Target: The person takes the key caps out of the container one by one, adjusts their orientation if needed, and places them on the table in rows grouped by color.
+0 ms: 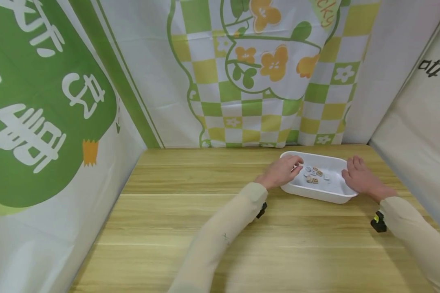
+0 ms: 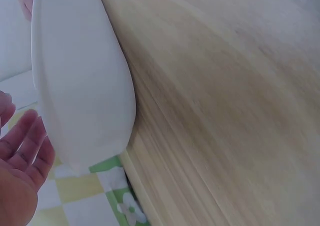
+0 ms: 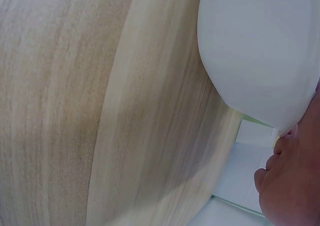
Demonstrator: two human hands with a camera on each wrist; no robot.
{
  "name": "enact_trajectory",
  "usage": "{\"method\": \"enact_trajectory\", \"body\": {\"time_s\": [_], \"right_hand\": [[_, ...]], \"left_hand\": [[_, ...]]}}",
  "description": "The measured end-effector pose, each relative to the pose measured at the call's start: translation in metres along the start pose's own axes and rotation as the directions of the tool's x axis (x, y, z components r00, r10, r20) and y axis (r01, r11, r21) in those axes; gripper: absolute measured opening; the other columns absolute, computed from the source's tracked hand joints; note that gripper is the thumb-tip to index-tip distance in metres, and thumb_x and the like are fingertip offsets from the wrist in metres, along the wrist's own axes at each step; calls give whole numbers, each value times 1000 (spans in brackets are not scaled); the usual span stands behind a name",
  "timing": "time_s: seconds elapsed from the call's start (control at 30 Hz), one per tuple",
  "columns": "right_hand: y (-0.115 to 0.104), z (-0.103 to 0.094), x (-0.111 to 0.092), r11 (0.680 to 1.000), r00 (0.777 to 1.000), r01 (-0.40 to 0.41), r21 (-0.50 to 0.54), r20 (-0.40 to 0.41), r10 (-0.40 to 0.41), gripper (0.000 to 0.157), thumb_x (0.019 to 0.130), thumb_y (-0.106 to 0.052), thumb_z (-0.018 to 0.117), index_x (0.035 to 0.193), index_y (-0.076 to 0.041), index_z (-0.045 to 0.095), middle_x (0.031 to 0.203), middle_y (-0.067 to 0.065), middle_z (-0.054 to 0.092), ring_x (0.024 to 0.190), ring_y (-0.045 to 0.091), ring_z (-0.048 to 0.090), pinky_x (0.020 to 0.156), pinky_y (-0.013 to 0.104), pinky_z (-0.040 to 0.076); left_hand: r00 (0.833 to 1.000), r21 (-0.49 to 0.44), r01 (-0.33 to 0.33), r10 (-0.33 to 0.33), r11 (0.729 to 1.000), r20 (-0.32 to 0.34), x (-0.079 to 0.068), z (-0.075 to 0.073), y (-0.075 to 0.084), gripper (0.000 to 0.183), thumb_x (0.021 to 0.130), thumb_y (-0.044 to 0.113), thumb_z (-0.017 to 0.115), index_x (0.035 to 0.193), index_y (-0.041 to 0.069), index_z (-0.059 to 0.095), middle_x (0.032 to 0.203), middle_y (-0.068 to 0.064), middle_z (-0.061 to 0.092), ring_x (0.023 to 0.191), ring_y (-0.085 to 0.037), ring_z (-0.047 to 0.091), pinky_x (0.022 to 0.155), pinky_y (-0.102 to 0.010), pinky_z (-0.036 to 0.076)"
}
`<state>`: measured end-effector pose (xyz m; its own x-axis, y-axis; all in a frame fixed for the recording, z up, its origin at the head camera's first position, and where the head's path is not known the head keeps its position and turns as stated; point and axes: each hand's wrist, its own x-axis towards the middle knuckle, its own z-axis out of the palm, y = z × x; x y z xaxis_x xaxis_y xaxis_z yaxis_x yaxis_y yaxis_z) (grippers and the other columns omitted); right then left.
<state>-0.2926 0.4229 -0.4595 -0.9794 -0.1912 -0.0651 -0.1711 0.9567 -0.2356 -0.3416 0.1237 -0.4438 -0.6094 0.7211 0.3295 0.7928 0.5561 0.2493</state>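
A white oblong plastic tub (image 1: 319, 195) stands on the table near its back right. Several small square pieces (image 1: 314, 175), some whitish and some tan with marks, lie loose in it; their kind is too small to tell. My left hand (image 1: 280, 171) is at the tub's left end, fingertips over the rim. Its loosely bent fingers (image 2: 22, 143) hold nothing in the left wrist view. At the opposite end my right hand (image 1: 363, 176) grips the rim, its fingers (image 3: 272, 162) curled beside the tub's wall. Part of that grip is hidden.
The wooden table (image 1: 190, 219) reaches to a patterned cloth (image 1: 249, 106) hanging behind it. More cloth hangs at the left (image 1: 51, 122) and right (image 1: 418, 118). The tub is close to the table's back edge.
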Motion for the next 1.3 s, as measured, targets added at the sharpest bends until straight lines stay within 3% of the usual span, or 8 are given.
{"method": "enact_trajectory", "body": {"time_s": [0.27, 0.57, 0.93, 1.1, 1.3], "right_hand": [[-3, 1, -1, 1000, 1000, -6, 4, -1, 6, 69, 105, -29, 20, 140, 29, 7, 146, 52, -5, 138, 64, -2, 115, 67, 8], [-6, -4, 1, 999, 999, -42, -29, 17, 42, 71, 105, -33, 16, 142, 26, 2, 148, 49, -9, 139, 63, -4, 112, 71, 7], [-1, 2, 1, 998, 999, -41, -54, -1, 41, 70, 105, -32, 17, 143, 26, 5, 148, 48, -7, 139, 63, 0, 113, 70, 5], [0, 4, 4, 996, 999, -42, -75, -3, 42, 71, 105, -34, 16, 144, 25, 6, 149, 48, -3, 139, 62, 3, 114, 69, 5], [-1, 4, 3, 996, 999, -41, -79, -18, 40, 69, 105, -31, 18, 142, 26, 9, 148, 50, 1, 138, 64, 6, 113, 69, 8]], "left_hand": [[996, -45, 47, -44, 998, 76, 10, 11, 5, 30, 104, 32, 47, 125, 15, 60, 119, 3, 66, 109, -6, 61, 92, -15, 47], [992, -85, 96, -88, 992, 91, 21, 11, 17, 32, 104, 34, 47, 125, 15, 61, 117, 3, 65, 106, -7, 60, 87, -16, 47], [979, -24, 139, -134, 990, 154, 34, 38, 33, 29, 101, 33, 51, 122, 17, 65, 114, 6, 69, 102, -4, 63, 83, -15, 49], [970, -5, 163, -159, 987, 182, 38, 42, 34, 28, 99, 30, 55, 124, 19, 64, 111, 8, 70, 97, -2, 64, 78, -15, 49], [971, -27, 144, -136, 989, 196, 46, 47, 39, 29, 98, 29, 58, 125, 20, 62, 115, 9, 70, 103, -2, 64, 83, -15, 48]]}}
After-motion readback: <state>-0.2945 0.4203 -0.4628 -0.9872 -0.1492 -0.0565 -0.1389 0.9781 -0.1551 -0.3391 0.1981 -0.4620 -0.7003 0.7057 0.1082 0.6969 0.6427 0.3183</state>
